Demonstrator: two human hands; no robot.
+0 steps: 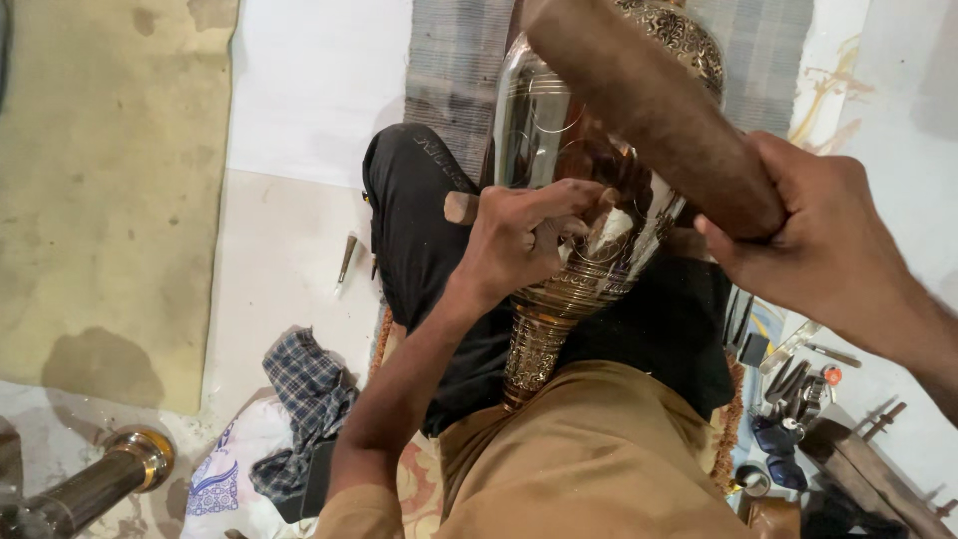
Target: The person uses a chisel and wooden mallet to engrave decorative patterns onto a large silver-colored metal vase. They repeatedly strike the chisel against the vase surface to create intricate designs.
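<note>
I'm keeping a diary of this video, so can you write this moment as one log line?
left hand: pressing small tool on engraved metal vase | right hand: gripping wooden mallet raised | vase: lying across lap

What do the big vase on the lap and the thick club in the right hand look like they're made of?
The vase looks like polished brass or a similar metal: mirror-bright reflections and fine engraved bands. The club in the right hand looks like bare wood: dull brown, matt, no shine. The left hand presses a small wooden-ended tool against the vase.

Bare forearms, tan trousers (589,449), no sleeves visible
</note>
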